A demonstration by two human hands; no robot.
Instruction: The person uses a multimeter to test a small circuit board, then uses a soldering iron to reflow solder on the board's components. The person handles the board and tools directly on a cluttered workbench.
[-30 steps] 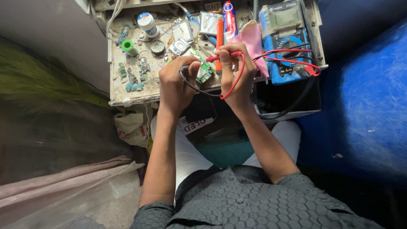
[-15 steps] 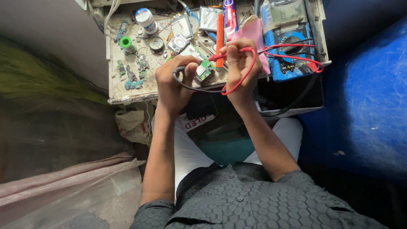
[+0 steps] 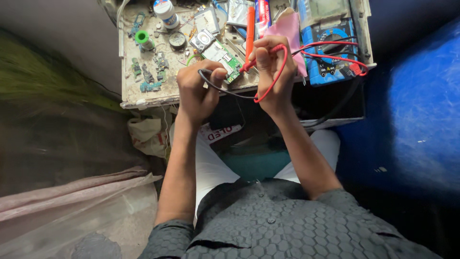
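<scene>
My left hand [image 3: 199, 88] is closed around a black test probe, whose black lead [image 3: 225, 91] trails to the right. My right hand [image 3: 272, 64] pinches a red test probe [image 3: 249, 64], its red lead [image 3: 280, 67] looping over my fingers. Both probe tips sit close to a small green circuit board [image 3: 226, 56] on the worn white worktop [image 3: 139, 93]. The leads run to a blue multimeter [image 3: 330, 55] at the right of the worktop.
Small green board pieces [image 3: 151, 72], a green solder reel [image 3: 142, 37], a white jar [image 3: 166, 9], an orange tool [image 3: 250, 26] and a pink cloth [image 3: 290, 33] lie on the worktop. A blue drum [image 3: 417, 110] stands right. Plastic sheeting [image 3: 62, 206] lies lower left.
The view has shifted a little, so the worktop sits higher in the picture. My hands stay together over the green board with the probes in them.
</scene>
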